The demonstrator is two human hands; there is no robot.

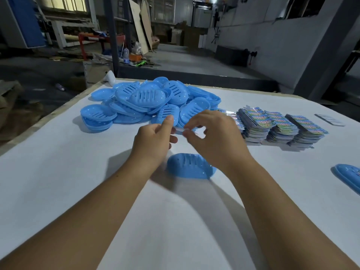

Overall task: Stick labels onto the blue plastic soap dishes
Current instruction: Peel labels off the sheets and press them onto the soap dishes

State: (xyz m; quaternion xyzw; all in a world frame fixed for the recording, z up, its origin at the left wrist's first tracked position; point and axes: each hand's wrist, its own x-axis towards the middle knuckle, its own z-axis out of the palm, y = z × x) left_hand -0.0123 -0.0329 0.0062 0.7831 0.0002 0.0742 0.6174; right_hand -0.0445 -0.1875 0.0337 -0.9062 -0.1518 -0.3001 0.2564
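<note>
Both hands, left and right, pinched a small label between fingertips, probably peeling it; one dish waited just beneath them, the pile beyond.

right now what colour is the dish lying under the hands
Blue, with slots in it; the dish shows best in the head view.

Soap dishes: blue plastic, smooth, slightly glossy, slotted. Label stacks: printed paper, shiny face. Bench: matt white sheet covering, raw wood edge. Leaning boards: bare brown cardboard or plywood.
</note>
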